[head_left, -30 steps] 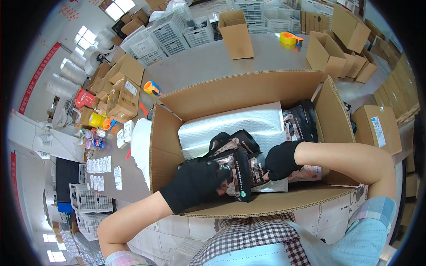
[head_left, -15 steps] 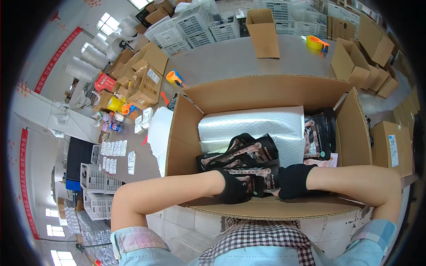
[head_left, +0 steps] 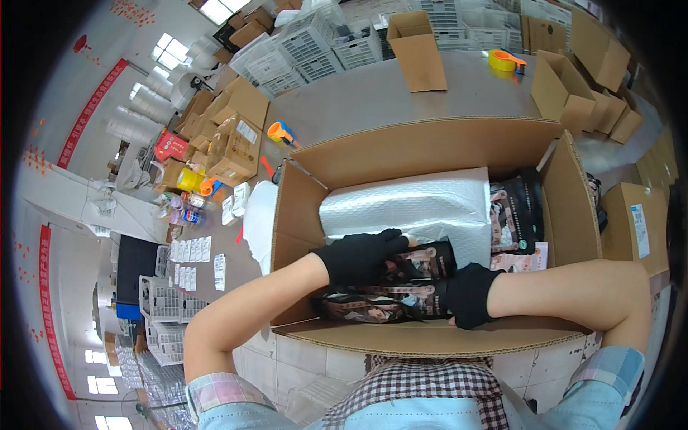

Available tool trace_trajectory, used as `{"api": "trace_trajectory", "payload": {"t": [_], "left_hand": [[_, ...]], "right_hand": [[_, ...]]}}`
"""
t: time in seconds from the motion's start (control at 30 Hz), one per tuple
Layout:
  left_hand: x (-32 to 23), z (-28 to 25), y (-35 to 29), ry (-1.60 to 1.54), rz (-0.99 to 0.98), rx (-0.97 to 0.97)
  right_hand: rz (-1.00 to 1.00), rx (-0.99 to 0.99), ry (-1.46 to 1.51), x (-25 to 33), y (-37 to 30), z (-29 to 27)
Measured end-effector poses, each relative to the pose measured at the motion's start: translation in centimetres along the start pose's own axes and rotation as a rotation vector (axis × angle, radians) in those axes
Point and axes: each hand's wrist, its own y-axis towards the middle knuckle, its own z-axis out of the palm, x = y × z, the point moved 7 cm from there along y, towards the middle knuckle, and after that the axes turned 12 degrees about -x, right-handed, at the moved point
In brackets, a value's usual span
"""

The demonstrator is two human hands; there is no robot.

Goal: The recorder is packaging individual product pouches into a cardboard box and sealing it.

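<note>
Left hand (head_left: 362,256): looks like you've got the upper pouch (head_left: 430,261) pinched; a lazy hold could drop it.
Right hand (head_left: 471,295): touching the front pouches (head_left: 367,305), can't tell if you're gripping; shoving might crumple them.
Box (head_left: 430,147): everything's inside; upper pouch could scuff the silver wrap (head_left: 408,197) behind.

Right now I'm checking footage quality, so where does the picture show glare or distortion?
In the head view, the silver wrap catches bright highlights; the windows look nearly white; the near edge of the box bows toward the wearer; black vignetting fills the corners.
</note>
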Motion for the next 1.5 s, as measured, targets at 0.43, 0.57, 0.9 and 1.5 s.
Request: {"api": "trace_trajectory", "payload": {"t": [0.43, 0.57, 0.9, 1.5], "left_hand": [[-7.6, -2.0, 4.0, 0.285, 0.335, -0.32], [-6.0, 2.0, 5.2, 0.265, 0.386, -0.053], [-4.6, 4.0, 4.1, 0.409, 0.515, -0.015], [-4.0, 3.5, 3.9, 0.39, 0.39, -0.097]], "right_hand": [[0.584, -1.644, 0.35, -12.1, -27.9, -13.5], [0.953, -1.305, 0.43, -21.1, -30.5, 0.0], [1.567, -1.332, 0.165, -32.0, -28.9, 15.3], [1.421, -1.779, 1.176, -37.0, -27.5, 24.3]]}}
